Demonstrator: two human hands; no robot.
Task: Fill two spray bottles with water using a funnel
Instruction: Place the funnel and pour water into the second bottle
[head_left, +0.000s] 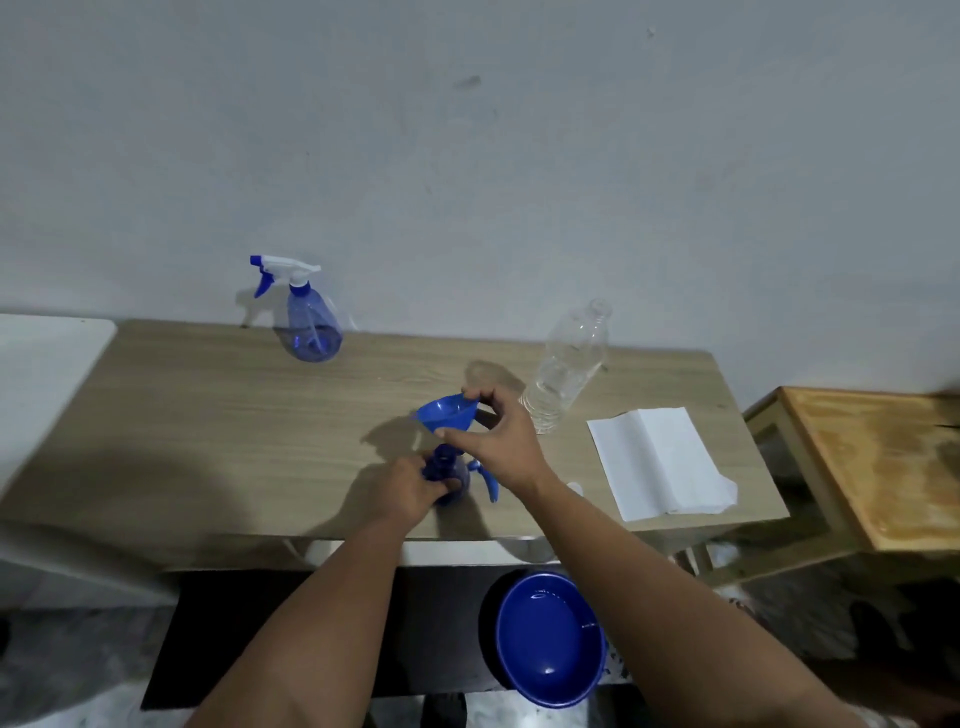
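Right fingers (470, 415) pinching blue funnel (445, 413) rim, left fingers (434, 480) wrapped around spray bottle (451, 475) neck

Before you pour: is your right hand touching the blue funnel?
Touching. The head view shows the right hand pinching the blue funnel by its rim, thumb and fingertips on it.

No text, label or number is legible.

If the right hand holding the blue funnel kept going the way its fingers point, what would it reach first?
Probably nothing nearby: the right hand, pinching the blue plastic funnel, points left and away over bare wooden tabletop. The capped blue spray bottle stands further back; depth is unclear.
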